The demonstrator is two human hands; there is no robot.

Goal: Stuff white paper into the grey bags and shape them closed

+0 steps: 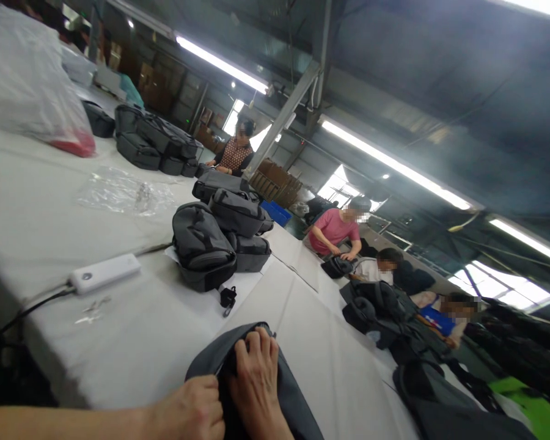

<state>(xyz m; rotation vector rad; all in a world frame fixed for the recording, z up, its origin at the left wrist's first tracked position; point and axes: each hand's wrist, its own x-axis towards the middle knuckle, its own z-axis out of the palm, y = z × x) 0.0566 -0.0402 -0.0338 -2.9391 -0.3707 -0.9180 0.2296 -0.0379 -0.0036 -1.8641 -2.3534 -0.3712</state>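
A dark grey bag [297,397] lies on the white-covered table right in front of me, its far end toward the other bags. My left hand [190,409] is closed in a fist on the near left edge of its opening. Over the dark opening, my right hand [256,373] has its fingers bent and gripping the fabric by the far rim. The fingertips of both hands are partly hidden, and the bag's lower part runs out of the picture.
Beyond it stand stacked grey bags [204,244] with a black buckle [228,297]. A white power strip [104,273] with a cable lies left, near clear plastic wrapping [126,192]. More bags [156,143] stand farther back. Several co-workers sit or stand along the table's far side.
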